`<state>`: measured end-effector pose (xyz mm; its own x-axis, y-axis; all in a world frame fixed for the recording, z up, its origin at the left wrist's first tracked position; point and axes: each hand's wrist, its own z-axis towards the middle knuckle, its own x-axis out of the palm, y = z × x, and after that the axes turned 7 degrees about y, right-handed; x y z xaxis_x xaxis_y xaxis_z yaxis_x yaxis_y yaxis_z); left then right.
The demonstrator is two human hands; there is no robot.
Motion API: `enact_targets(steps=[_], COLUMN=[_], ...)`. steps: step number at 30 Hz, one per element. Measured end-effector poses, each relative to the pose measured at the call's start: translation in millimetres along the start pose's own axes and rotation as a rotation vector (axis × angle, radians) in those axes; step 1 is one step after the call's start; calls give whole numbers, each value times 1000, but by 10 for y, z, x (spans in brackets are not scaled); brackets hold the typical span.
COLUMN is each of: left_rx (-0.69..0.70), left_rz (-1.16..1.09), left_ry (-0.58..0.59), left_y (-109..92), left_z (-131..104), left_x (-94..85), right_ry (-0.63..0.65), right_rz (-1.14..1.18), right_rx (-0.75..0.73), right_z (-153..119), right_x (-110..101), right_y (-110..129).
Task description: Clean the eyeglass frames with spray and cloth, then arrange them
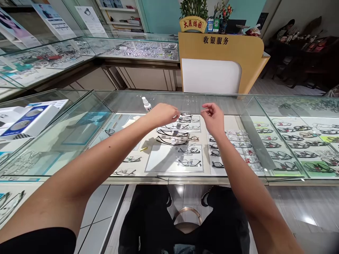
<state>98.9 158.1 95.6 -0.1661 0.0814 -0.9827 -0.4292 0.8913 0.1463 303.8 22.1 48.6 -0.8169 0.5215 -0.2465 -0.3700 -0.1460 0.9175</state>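
Both my arms reach over a glass display counter. My left hand is closed, its fingertips pinched toward the right; anything in them is too small to make out. My right hand faces it a short way apart, fingers curled and thumb drawn in, with no item plainly visible. Between and below the hands lie dark eyeglasses; whether they rest on or under the glass is unclear. A white spray bottle stands just behind my left hand. Lower down is a small yellow stick.
Rows of eyeglasses fill the case to the right. A white and blue box sits on the glass at left. Beyond the counter stands a yellow cashier desk with a potted plant. More display cases run along the back.
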Motion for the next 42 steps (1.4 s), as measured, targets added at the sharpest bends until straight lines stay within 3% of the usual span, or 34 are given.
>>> enact_targets(steps=[13, 19, 26, 32, 37, 42], left_rx=[-20, -53, -91, -106, -223, -285], left_rz=[37, -21, -36, -91, -320, -1003], left_ry=[80, -5, 17, -25, -201, -518], left_y=[22, 124, 170, 254, 247, -11], left_z=[87, 229, 500, 587, 486, 154], left_x=[80, 151, 189, 251, 86, -39], right_ry=[18, 3, 18, 40, 13, 74], right_rz=[-2, -54, -76, -141, -131, -9], right_rx=[3, -12, -17, -116, -203, -194], right_z=[-6, -9, -10, -7, 8, -4], right_x=[17, 25, 28, 28, 7, 30], right_y=[1, 5, 4, -3, -34, -47])
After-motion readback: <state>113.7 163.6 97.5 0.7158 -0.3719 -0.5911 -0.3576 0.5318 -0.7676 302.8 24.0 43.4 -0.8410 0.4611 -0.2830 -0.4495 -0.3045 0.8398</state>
